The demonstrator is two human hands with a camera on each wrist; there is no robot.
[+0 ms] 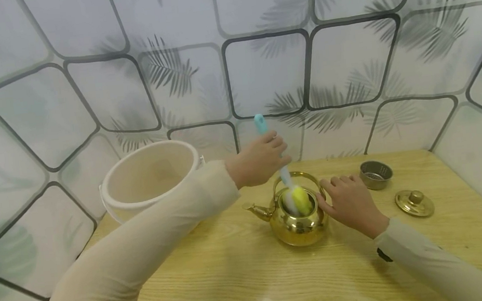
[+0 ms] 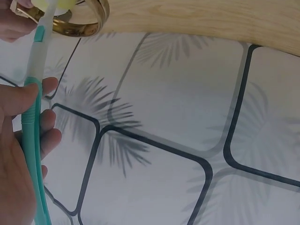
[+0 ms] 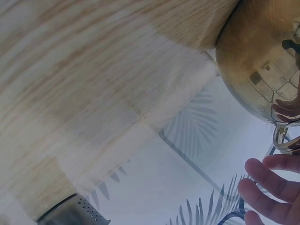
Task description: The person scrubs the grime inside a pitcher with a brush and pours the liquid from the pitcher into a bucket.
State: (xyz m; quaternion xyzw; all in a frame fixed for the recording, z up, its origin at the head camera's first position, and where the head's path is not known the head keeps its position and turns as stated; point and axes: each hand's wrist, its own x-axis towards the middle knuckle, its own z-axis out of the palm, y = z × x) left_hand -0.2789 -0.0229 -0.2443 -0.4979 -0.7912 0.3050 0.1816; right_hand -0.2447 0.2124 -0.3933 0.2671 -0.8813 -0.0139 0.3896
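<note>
Obliquely, brush (image 1: pixel 285 175) slants, gripped by your left hand (image 1: pixel 260 159), head (image 1: pixel 301 201) down inside kettle (image 1: pixel 300 229), spout (image 1: pixel 261 211) leftward; your right hand (image 1: pixel 352 202) touches kettle, fingers loosely bent.

A shiny golden kettle (image 3: pixel 255 61) is filling the upper right, its side mirroring fingers. The right hand (image 3: pixel 276 192) is showing slightly bent fingers near its handle fitting (image 3: pixel 281 136), while a perforated metal cup (image 3: pixel 70 212) is standing at lower left.
</note>
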